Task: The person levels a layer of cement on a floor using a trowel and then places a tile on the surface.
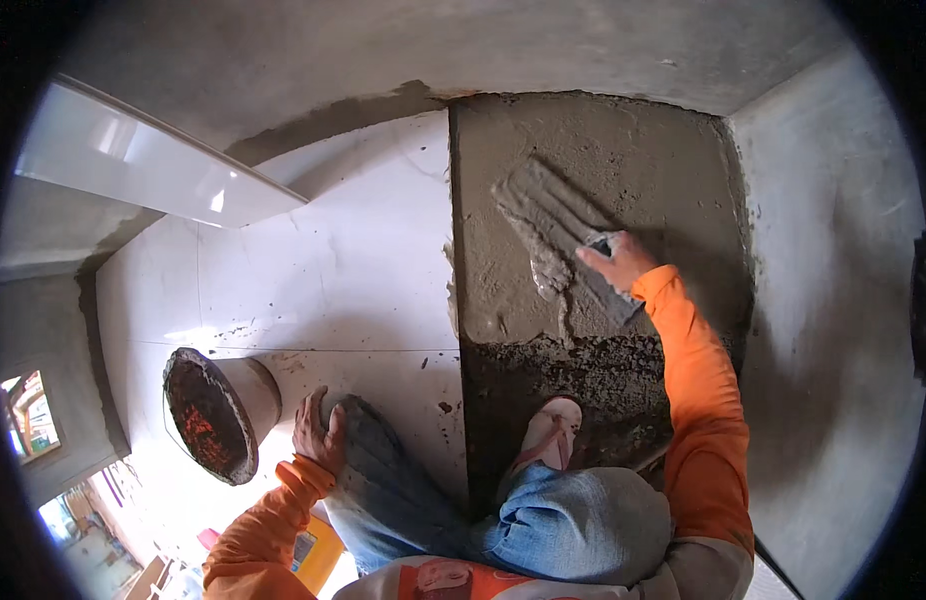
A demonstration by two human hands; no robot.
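Observation:
My right hand is closed around the handle of a long, mortar-coated float, which lies at a slant on a bed of wet grey mortar. A thick lump of mortar clings to the float's near-left edge. My left hand rests beside my bent left knee, its fingers stretched out and holding nothing. To the left of that hand stands a bucket, grey-crusted at the rim and dark inside with reddish patches.
Large white tiles cover the floor left of the mortar, with crumbs scattered on them. A glossy white panel juts in at upper left. Grey walls enclose the far and right sides. My sandalled foot is on the rough dark strip.

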